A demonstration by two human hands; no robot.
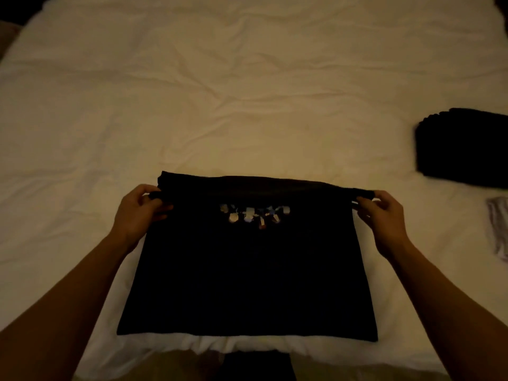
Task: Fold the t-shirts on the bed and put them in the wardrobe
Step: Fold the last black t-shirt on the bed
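While dim yellowish light hides most detail, a black t-shirt point(247, 270) lies flat on the white bed point(220, 92), near its front edge. A person's left hand point(137, 213) pinches the shirt's far left corner, fingers curled round the cloth; the right hand point(384, 215) pinches the far right corner likewise. Between the two sets of fingers the far edge is lifted into a fold. Just nearer than that fold sits a small pale print point(254, 215), too blurred to read. Beyond the right fingers, a stack of dark folded clothes point(464, 149) is cut off by the frame, and a pale garment point(499, 229) is barely discernible.
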